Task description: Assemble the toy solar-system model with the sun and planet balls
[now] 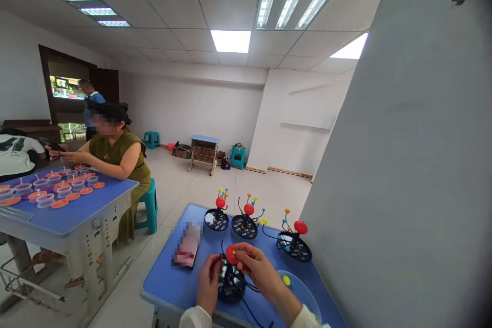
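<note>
My right hand [261,269] is closed, its fingertips on a shiny red ball [231,254] with a small orange dot. The ball sits above a black round base [231,289] with a patterned top, from which thin black wires [251,312] stick out. At the left edge of that base my left hand [208,283] is closed in a pinch; the fingers hide what is between them. Behind, three similar pieces stand on the blue desk [163,277]: a left one [216,219], a middle one [245,226] and a right one [294,246], with coloured beads on wires.
A clear round dish [305,292] holding a yellow bead [286,281] lies by my right forearm. A phone-like object [188,246] is at the desk's left. A wall [403,189] rises close on the right. Another person [119,159] sits at a desk with several cups.
</note>
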A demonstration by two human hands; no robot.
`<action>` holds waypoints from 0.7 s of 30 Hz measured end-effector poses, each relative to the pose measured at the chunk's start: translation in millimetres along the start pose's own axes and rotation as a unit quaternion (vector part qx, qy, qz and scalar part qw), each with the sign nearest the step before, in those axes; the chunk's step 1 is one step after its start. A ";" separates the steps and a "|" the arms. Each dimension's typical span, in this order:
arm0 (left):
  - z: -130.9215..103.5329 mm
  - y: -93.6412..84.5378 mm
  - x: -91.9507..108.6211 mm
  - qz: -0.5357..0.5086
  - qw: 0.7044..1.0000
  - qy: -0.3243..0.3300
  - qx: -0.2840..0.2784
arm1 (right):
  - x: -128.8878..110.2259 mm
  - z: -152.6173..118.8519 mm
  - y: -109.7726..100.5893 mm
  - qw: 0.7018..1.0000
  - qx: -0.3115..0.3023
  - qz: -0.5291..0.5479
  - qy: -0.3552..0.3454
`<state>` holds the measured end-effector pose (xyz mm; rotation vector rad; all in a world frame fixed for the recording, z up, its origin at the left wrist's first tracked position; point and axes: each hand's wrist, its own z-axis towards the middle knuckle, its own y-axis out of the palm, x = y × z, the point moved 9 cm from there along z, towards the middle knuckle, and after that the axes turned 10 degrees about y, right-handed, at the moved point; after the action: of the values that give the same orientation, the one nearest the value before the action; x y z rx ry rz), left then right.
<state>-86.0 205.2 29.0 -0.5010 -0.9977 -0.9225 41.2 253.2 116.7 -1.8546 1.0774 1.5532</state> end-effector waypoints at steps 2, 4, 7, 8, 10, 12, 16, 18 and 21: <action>0.6 0.2 -0.7 -0.004 1.000 -0.002 -0.003 | -0.1 2.3 3.2 1.000 -0.001 -0.015 -0.001; 1.4 0.4 -0.9 -0.007 1.000 -0.002 -0.007 | -1.0 3.9 5.7 0.999 0.001 -0.038 -0.008; 1.5 1.3 -1.2 -0.017 1.000 -0.003 -0.013 | -4.6 6.0 8.5 0.995 0.010 -0.091 -0.028; 1.1 1.7 -1.5 -0.020 1.000 -0.003 -0.014 | -6.5 7.0 9.1 0.993 0.015 -0.114 -0.037; 0.1 2.3 -2.2 -0.027 1.000 -0.005 -0.014 | -10.8 9.6 10.1 0.985 0.026 -0.164 -0.055; -0.8 2.5 -2.8 -0.033 0.999 -0.007 -0.012 | -15.4 12.8 11.7 0.972 0.035 -0.220 -0.072; -0.9 1.8 -1.4 -0.042 0.999 -0.005 -0.007 | -22.0 18.8 19.1 0.938 0.037 -0.332 -0.096; -0.5 1.7 0.0 -0.045 0.999 -0.002 -0.007 | -24.0 20.7 23.1 0.918 0.035 -0.380 -0.107; -0.4 2.0 0.6 -0.046 0.999 0.001 -0.008 | -25.4 22.1 27.7 0.891 0.032 -0.438 -0.119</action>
<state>-84.0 205.8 29.4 -0.4712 -1.0195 -1.0139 4.8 261.2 139.3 -1.6722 0.1024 1.1152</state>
